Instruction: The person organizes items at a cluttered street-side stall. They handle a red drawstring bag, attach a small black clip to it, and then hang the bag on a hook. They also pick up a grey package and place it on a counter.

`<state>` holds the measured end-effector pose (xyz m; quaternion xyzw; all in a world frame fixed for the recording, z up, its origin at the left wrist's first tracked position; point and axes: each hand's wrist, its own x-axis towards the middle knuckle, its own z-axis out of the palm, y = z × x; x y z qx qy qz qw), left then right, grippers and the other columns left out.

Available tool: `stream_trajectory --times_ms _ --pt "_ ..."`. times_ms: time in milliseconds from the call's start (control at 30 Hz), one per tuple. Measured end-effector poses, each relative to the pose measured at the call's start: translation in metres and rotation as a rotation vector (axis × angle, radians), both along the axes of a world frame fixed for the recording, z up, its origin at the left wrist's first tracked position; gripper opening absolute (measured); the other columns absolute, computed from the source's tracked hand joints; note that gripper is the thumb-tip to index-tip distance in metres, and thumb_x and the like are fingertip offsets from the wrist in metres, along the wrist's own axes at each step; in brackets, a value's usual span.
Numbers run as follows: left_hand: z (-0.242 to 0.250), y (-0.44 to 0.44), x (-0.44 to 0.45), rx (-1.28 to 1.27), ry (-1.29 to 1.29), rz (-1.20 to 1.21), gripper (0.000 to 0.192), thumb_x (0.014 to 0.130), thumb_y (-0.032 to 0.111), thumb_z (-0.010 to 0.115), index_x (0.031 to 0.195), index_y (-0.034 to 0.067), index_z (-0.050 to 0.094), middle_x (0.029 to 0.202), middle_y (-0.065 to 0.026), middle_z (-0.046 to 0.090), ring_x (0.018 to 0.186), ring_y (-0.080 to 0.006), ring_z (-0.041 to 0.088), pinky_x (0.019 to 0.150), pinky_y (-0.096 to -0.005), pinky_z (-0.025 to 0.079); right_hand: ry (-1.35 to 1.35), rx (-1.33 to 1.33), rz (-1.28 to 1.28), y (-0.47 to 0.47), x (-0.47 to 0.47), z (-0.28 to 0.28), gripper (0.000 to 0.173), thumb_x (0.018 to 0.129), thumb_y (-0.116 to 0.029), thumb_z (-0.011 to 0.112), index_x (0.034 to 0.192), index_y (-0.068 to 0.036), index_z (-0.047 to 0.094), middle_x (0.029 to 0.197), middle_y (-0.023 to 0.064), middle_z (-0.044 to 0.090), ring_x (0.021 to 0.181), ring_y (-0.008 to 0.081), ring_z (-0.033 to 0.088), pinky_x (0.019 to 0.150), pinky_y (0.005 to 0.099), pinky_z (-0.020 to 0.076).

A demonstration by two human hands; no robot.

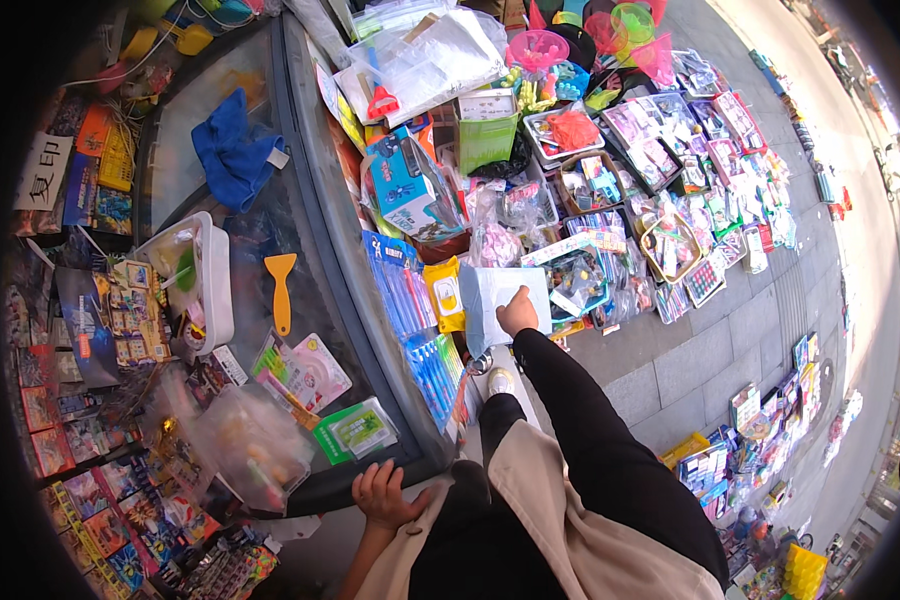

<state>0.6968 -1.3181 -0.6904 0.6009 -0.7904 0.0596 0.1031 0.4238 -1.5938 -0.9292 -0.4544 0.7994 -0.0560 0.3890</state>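
My right hand (518, 310) rests with curled fingers on a pale blue-white box (487, 300); whether it grips the box cannot be told. Beside the box are a yellow pack of wipes (445, 295) and toothbrushes in blister packs (433, 379). My left hand (388, 493) lies over the dark edge of a glass-topped counter, fingers apart. Near it on the glass is a green-and-white package (358, 430). Farther up the glass lie a pink-and-white package (317, 371), a yellow plastic scraper (281, 292), a white plastic tub (220, 285) and a blue cloth (236, 154).
Baskets and trays of small goods (671, 247) spread over the grey paving (690, 367) at the right. A green bin (487, 139) and a blue carton (409, 187) stand beyond the box. Carded toys (109, 532) fill the left, near a clear plastic bag (251, 442).
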Motion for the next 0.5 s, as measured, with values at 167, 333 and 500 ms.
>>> stream_trajectory --times_ms 167,333,500 --pt "0.000 0.003 0.002 -0.002 0.085 -0.001 0.051 0.080 0.055 0.067 0.102 0.009 0.063 0.116 -0.0085 0.063 0.112 -0.0284 0.054 0.100 -0.0452 0.035 -0.076 0.023 -0.016 0.011 -0.020 0.020 0.060 0.078 -0.024 0.063 0.118 0.013 0.037 0.105 0.0367 0.063 0.101 0.0465 0.063 0.090 0.0471 0.0507" --pt "0.019 -0.001 -0.006 -0.054 0.317 0.079 0.036 0.077 0.037 0.072 0.099 0.008 0.065 0.110 -0.0090 0.062 0.108 -0.0291 0.054 0.099 -0.0461 0.036 -0.307 -0.049 -0.214 0.010 -0.032 0.007 0.062 0.076 -0.027 0.065 0.117 0.016 0.046 0.115 0.0345 0.061 0.112 0.0432 0.060 0.097 0.0426 0.0477" --pt "0.083 -0.038 -0.045 -0.080 0.620 -0.152 0.025 0.073 0.025 0.078 0.093 0.010 0.072 0.093 -0.0022 0.064 0.094 -0.0234 0.057 0.090 -0.0414 0.037 0.056 -0.373 -0.305 -0.038 0.026 0.067 0.028 0.079 -0.019 0.055 0.079 0.008 0.064 0.072 0.0195 0.067 0.072 0.0310 0.069 0.066 0.0403 0.0535"
